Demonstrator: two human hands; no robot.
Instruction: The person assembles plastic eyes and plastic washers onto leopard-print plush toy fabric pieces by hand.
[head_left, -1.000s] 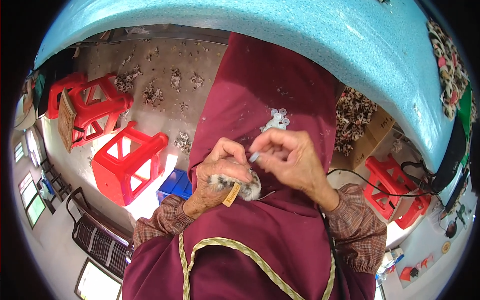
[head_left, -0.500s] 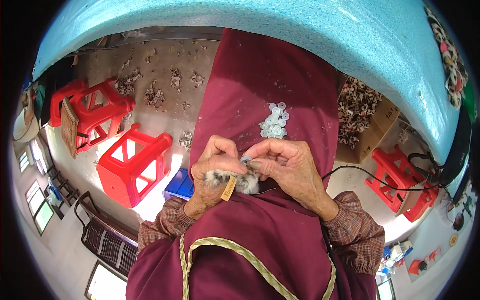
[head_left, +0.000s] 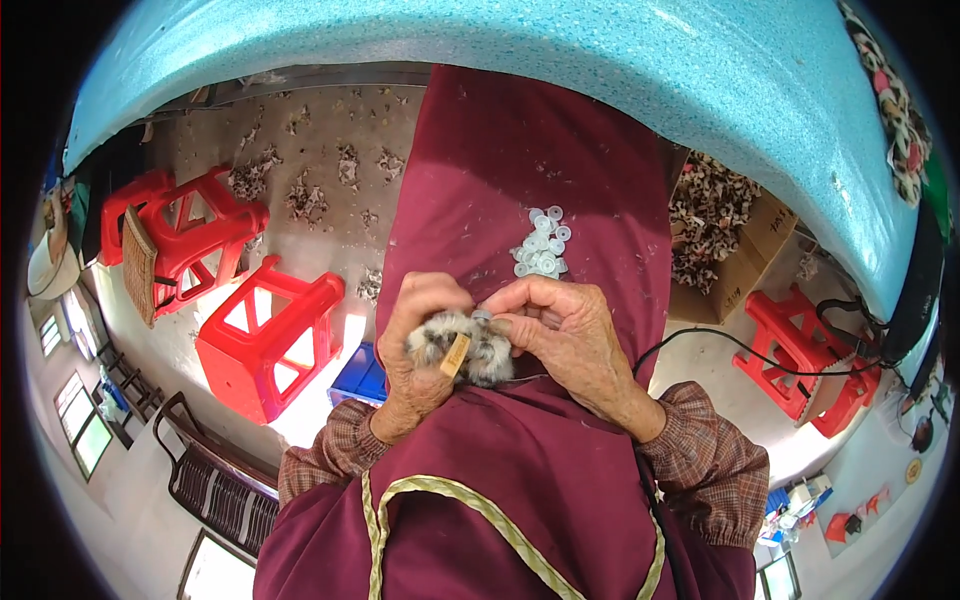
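My left hand [head_left: 405, 360] is wrapped round a small grey-and-white furry plush piece [head_left: 488, 362], held over my lap. A tan fabric tag [head_left: 456, 354] sticks out from its near side. At the plush's far edge, my right hand [head_left: 580, 345] pinches a small translucent plastic disc [head_left: 482, 315] between thumb and forefinger. The right fingertips touch the fur, and whether the disc is attached to it is hidden. Beyond both hands, a loose pile of similar plastic discs [head_left: 541, 246] lies on the maroon apron cloth [head_left: 480, 180].
A speckled blue table edge [head_left: 400, 35] arches across the far side. Fabric scraps fill a cardboard box [head_left: 765, 250] at the right, and more lie on the floor at left. Red stools [head_left: 270, 345] stand on both sides. A black cord [head_left: 720, 340] runs off my right side.
My left hand has turned the plush, so more of its fur and its tag face up and the left fingers curl behind it. The right hand keeps its pinch at the disc.
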